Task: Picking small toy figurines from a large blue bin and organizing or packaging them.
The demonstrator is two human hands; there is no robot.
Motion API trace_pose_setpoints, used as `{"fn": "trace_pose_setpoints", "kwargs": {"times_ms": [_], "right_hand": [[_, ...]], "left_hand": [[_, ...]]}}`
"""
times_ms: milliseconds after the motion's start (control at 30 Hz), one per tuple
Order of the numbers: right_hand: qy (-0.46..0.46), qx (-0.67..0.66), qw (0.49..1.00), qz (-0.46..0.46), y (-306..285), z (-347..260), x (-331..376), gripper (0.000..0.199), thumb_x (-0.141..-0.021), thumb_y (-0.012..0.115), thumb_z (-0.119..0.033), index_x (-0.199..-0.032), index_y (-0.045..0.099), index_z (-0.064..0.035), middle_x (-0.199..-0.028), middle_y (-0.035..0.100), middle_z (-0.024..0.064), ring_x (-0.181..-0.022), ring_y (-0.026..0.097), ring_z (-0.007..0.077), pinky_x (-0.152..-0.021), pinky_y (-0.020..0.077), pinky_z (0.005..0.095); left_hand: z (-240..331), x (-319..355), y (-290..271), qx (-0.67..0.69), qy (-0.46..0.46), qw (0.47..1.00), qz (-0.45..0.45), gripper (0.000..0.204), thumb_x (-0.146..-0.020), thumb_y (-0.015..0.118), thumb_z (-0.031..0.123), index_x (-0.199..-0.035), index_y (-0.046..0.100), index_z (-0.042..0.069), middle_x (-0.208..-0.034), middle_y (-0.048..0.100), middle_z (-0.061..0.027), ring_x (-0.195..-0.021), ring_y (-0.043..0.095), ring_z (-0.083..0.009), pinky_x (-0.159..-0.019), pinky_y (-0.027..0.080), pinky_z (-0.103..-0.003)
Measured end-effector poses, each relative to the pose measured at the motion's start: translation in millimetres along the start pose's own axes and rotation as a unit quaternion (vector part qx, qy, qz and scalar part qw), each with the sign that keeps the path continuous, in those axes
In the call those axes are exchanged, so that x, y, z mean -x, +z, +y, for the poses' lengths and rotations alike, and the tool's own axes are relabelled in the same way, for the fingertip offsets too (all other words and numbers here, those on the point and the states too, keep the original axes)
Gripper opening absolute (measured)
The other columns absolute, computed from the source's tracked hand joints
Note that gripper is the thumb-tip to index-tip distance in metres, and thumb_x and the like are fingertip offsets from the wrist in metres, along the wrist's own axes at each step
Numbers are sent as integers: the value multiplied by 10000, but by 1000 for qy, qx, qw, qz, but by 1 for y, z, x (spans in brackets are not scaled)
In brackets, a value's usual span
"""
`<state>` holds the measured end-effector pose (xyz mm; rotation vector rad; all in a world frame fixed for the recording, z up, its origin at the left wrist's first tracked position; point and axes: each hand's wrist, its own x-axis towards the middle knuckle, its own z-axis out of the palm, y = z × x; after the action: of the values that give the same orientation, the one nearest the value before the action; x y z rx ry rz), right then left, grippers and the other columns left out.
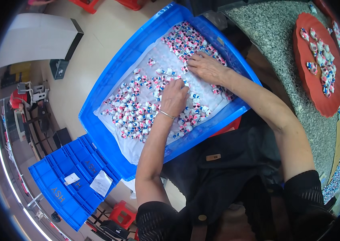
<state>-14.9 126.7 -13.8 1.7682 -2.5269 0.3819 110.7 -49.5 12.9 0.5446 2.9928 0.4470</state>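
A large blue plastic crate lined with a white sheet lies in front of me. Many small white, pink and blue figurines cover the sheet, heaped at the near left and at the far end. My left hand is over the middle of the crate, its fingers curled down among the figurines; whether it grips one is hidden. Farther right, my right hand reaches down at the edge of the far heap with its fingers bent, touching figurines. Its fingertips are partly hidden too.
On the speckled stone counter at right, a red scalloped tray holds more figurines, with others piled beyond it. Stacked blue crates with paper slips stand at lower left. Red stools and a white panel are around.
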Motion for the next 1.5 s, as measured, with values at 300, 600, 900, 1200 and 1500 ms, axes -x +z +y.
{"fn": "trace_pose_setpoints", "kwargs": {"times_ms": [300,600,900,1200,1500], "right_hand": [[-28,-17,999,-2,9,-6,-25,146,-840,510,-157,-920,626,-121,-958,559,37,-1045,514,200,-906,410,356],[-38,-84,996,4,7,3,-16,148,-806,545,-112,-927,627,-93,-1002,556,50,-1047,535,211,-925,426,362],[-33,-130,991,-10,7,13,-16,212,-754,579,-49,-954,648,-66,-1029,554,66,-1016,557,239,-891,456,373],[-8,-173,985,8,11,15,-24,243,-747,582,-9,-979,634,-60,-984,606,73,-996,574,250,-887,465,375],[11,-177,983,41,14,13,-19,278,-794,545,-32,-1062,605,-81,-1004,621,66,-1009,578,245,-889,466,383]], "left_hand": [[5,5,4,226,-110,963,93,252,-876,634,113,-1075,535,-7,-1043,616,-140,-916,640,-315,-758,516,-406],[-10,3,-2,656,-324,679,69,307,-856,668,67,-1158,630,32,-1042,624,-46,-910,624,-119,-814,504,-256],[-15,-9,11,500,-309,807,61,277,-739,761,55,-983,632,32,-890,595,-14,-758,583,-113,-701,503,-259],[-12,-23,29,325,-182,900,226,281,-736,679,-24,-999,616,52,-990,569,-146,-854,616,-301,-684,521,-364],[-21,-40,24,112,-127,964,204,246,-688,697,7,-901,592,71,-951,580,-114,-839,599,-295,-721,492,-376]]}}
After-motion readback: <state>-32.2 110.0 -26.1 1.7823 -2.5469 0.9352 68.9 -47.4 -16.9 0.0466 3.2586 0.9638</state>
